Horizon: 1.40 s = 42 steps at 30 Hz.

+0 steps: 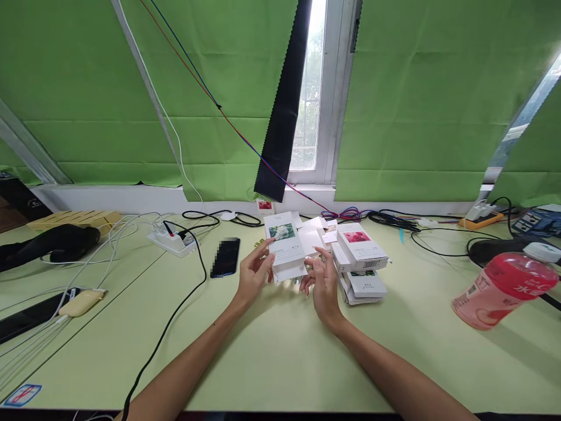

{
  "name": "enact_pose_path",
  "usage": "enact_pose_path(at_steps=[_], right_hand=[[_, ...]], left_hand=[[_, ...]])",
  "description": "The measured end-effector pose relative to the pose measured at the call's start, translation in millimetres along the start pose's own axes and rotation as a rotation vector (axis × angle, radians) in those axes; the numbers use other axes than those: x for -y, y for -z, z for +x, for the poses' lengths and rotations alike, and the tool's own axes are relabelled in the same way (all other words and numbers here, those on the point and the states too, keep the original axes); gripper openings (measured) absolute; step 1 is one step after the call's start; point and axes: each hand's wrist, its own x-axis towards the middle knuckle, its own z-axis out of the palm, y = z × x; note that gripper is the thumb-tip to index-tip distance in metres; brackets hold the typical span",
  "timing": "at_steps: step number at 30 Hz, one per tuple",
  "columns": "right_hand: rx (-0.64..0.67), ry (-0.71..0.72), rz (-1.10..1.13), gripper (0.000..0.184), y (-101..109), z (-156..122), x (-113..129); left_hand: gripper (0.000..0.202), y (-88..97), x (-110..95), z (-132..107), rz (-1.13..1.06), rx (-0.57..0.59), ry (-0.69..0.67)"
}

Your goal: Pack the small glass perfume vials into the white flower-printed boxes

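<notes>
While a smooth, rectangular white card box (289, 251) with a flower print sits just left of the stacked white cardboard boxes (366, 260), the left hand (254, 273) pinches its edge, thumb on the front. Right hand (325, 286): fingers half-curled, between box and stack; whether it grips anything cannot be told. Farther left of the stack: flat, glossy black smartphone (225, 258). Well right of the stack: rounded pink plastic bottle (504, 287), white cap.

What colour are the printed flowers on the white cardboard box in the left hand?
White flowers against green; head view shows them.

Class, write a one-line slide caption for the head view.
Left hand holds a flower-printed white box, the right hand close by, beside piled boxes on a pale green table.
</notes>
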Motion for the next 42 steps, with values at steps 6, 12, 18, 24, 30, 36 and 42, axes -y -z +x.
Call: enact_pose_path(at_steps=[6,12,18,24,30,36,42], right_hand=[[0.023,0.093,-0.090,0.032,1,-2,-5],[0.034,0.127,-0.207,0.028,0,-3,-12],[0.016,0.117,-0.222,0.023,-2,-1,-11],[0.018,0.165,-0.198,0.027,-2,1,-12],[-0.015,0.234,-0.300,0.024,-1,3,-18],[-0.036,0.346,-0.452,0.015,1,2,-19],[-0.054,0.475,-0.579,0.010,3,5,-21]], left_hand=[[0.046,-2.7,-1,-2,0.039,-0.069,-0.070],[0.046,-3.7,3,-5,0.117,-0.051,-0.140],[0.044,-3.2,11,-8,0.218,-0.029,-0.193],[0.044,-3.7,13,-10,0.247,-0.015,-0.236],[0.045,-4.0,14,-11,0.256,-0.010,-0.227],[0.045,-5.3,13,-12,0.250,-0.013,-0.202],[0.044,-7.4,10,-12,0.235,-0.010,-0.187]])
